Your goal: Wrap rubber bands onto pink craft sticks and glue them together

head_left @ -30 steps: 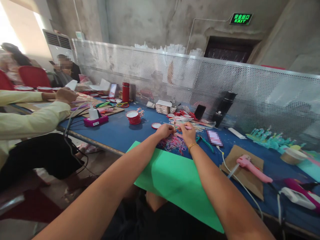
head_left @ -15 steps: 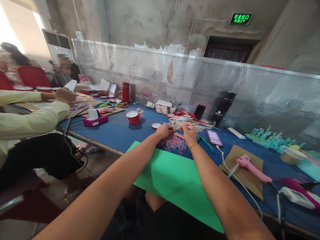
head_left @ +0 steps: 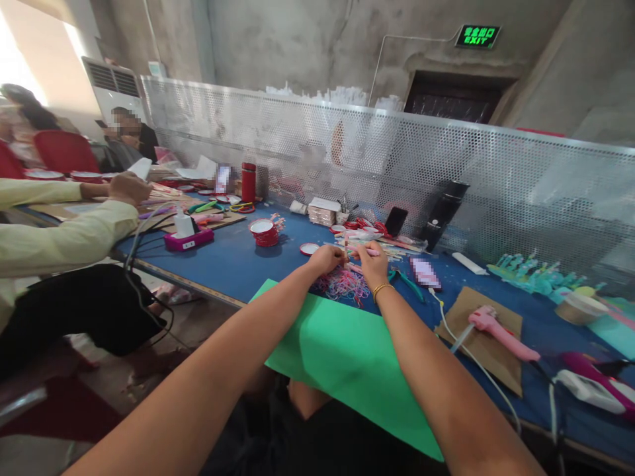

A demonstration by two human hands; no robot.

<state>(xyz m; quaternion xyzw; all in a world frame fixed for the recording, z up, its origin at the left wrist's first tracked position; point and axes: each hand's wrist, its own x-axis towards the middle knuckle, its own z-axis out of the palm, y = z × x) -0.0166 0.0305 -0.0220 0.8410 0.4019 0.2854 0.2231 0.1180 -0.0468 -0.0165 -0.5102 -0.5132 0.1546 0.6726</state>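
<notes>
My left hand (head_left: pixel 327 259) is closed around a thin upright stick (head_left: pixel 346 246), brownish-pink in colour. My right hand (head_left: pixel 373 266) pinches a pink pen-like tool (head_left: pixel 368 251), its tip pointing left toward the stick. Whether the tip touches the stick is too small to tell. Under both hands lies a tangled heap of pink, purple and blue strings (head_left: pixel 344 285). A green sheet (head_left: pixel 342 350) spreads from the table edge below my forearms. Teal-handled pliers (head_left: pixel 409 285) rest just right of my right hand.
A pink glue gun (head_left: pixel 501 334) lies on cardboard (head_left: pixel 459 317) at the right, with cables nearby. A phone (head_left: pixel 425 272) sits beyond the pliers. Left stand a stack of red-rimmed discs (head_left: pixel 264 233) and a purple power strip (head_left: pixel 189 239). A co-worker's sleeves (head_left: pixel 69 241) reach in from the left.
My right hand has shifted slightly left toward the stick with the pink tool. My left hand stays in nearly the same place.
</notes>
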